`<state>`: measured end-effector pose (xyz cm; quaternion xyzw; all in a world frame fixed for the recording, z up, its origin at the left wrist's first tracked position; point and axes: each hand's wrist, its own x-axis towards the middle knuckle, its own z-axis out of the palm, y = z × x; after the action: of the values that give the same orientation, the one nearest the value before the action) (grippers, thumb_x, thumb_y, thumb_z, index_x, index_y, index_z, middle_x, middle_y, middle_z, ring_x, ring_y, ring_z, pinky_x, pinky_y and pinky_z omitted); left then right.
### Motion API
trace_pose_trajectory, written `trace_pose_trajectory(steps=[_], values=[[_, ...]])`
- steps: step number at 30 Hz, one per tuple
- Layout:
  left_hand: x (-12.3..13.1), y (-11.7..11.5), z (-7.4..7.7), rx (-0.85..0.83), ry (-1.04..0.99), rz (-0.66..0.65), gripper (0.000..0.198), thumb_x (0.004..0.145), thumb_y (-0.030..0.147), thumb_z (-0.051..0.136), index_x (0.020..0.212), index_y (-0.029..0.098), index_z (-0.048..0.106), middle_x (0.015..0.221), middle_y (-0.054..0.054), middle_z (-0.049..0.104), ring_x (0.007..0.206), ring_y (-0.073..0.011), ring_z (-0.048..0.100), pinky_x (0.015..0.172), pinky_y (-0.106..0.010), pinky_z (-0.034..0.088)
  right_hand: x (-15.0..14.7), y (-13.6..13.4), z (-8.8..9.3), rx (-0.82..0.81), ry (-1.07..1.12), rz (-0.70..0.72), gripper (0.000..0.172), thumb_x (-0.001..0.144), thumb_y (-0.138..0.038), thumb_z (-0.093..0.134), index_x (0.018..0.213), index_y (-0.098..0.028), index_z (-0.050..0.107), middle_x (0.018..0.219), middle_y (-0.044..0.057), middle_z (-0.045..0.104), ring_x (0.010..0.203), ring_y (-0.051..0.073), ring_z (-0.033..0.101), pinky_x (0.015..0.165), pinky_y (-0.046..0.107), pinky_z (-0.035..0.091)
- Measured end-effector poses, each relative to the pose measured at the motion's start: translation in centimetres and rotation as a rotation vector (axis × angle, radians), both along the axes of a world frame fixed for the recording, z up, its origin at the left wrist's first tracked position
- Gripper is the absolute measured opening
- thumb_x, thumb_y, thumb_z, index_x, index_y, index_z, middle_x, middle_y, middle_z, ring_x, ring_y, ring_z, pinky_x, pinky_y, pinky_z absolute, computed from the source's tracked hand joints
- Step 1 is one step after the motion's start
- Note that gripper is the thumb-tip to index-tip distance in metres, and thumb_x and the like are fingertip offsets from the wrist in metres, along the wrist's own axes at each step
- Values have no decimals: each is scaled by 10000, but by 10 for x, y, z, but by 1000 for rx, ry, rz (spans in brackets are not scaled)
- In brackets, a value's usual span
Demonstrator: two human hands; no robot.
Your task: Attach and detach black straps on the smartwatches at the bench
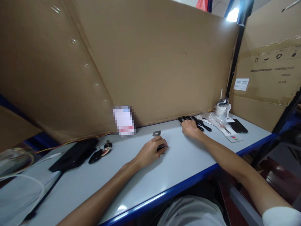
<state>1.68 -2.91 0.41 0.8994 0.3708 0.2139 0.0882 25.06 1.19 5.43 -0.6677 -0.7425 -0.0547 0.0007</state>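
My left hand (151,150) rests over the middle of the table with its fingers curled around something dark, mostly hidden by the fingers. Just beyond the fingertips shows a flat silver metal piece (156,133) with a cutout; whether it joins the dark thing I cannot tell. Farther right, my right hand (190,128) is closed down at a row of black-handled utensils (198,121) along the cardboard wall. Its fingertips are hidden, so what they grip does not show.
Right of the utensils lie clear plastic packaging (215,121), a black phone (238,125) and a lidded cup (221,108). At left are a black box-shaped device (75,153) with cables and a set of keys (103,152). A blurred-out upright card (124,121) leans on the cardboard wall (150,62).
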Motion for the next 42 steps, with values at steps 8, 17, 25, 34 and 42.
trace_pose_trajectory(steps=[8, 17, 25, 34, 42], values=[[-9, 8, 3, 57, 45, 125, 186, 959, 291, 497, 955, 224, 671, 1016, -61, 654, 893, -220, 627, 758, -321, 462, 99, 20, 39, 31, 120, -344, 337, 869, -319, 683, 1123, -103, 733, 998, 209, 748, 972, 286, 718, 829, 328, 523], [-6, 1, 8, 29, 15, 58, 321, 1007, 393, 421, 968, 208, 680, 981, -68, 672, 904, -216, 638, 836, -348, 478, 120, 38, 13, -275, 212, -398, 93, 724, -193, 758, 717, -125, 696, 605, 34, 653, 588, 175, 637, 591, 260, 476], [6, -19, 13, 48, 115, -43, 256, 953, 388, 552, 1100, 236, 695, 1112, -85, 652, 1035, -251, 626, 907, -381, 507, 130, 41, 11, -230, 292, -379, 78, 712, -169, 714, 770, -126, 685, 640, 27, 624, 600, 173, 611, 573, 262, 450], [-4, -5, 3, 86, 101, -6, 238, 968, 313, 520, 1115, 241, 693, 1117, -76, 662, 1010, -234, 644, 899, -368, 519, 131, 38, 15, -161, 382, -413, 153, 842, -149, 563, 834, -79, 698, 551, 40, 582, 505, 143, 554, 518, 237, 406], [-11, 9, -1, 192, 181, 61, 271, 1002, 301, 441, 1114, 233, 678, 1101, -89, 652, 976, -239, 651, 826, -353, 525, 127, 30, 38, 27, 477, -253, 163, 854, -236, 613, 785, -107, 684, 607, 42, 572, 531, 132, 512, 501, 242, 329]])
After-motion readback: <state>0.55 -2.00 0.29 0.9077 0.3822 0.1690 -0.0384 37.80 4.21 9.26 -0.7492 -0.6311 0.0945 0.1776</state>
